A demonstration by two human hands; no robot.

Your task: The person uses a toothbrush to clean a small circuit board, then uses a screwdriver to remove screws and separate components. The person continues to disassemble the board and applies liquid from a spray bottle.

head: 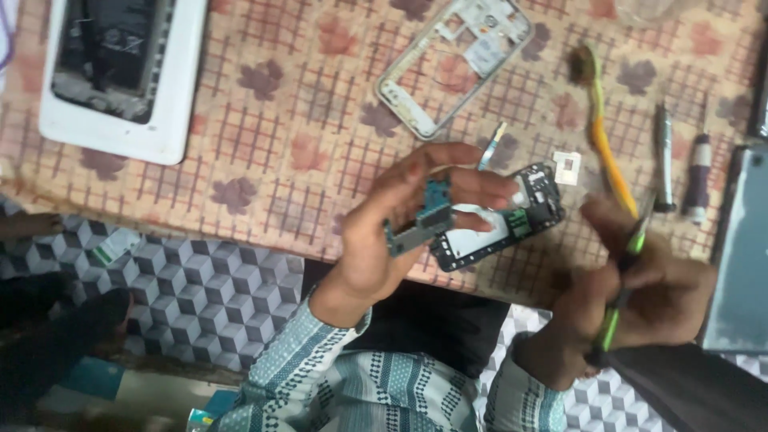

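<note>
Nearest the camera, two patterned sleeves [336,376] come up from the bottom edge, one for each hand. The left hand [384,240] is raised over the near edge of the bench [304,152], wrist bent back and palm turned inward; its fingers [472,188] are closed on one small blue-green circuit board [420,220], pinched between thumb and fingertips and tilted. Just behind that board, touching the fingertips, lies one black phone part [512,220] with a white patch and a green strip, at the bench's near edge.

The right hand [640,288] is blurred and sits lower right, beyond the near edge; its fingers are wrapped round one green-handled tool [620,300], held roughly upright, tip towards the bench.

Further in, on the flowered cloth, one small white square piece [566,166] lies just beside the black part, and one thin metal strip [492,146] stands out above the left fingers. One yellow toothbrush [602,136] lies lengthwise near the right side, with two slim dark tools [664,156] beside it. One grey slab [740,256] rests at the right edge.

Farthest, one empty silver phone frame [452,64] lies at the far middle, and one white tablet [124,76], opened, is at the far left corner.
</note>
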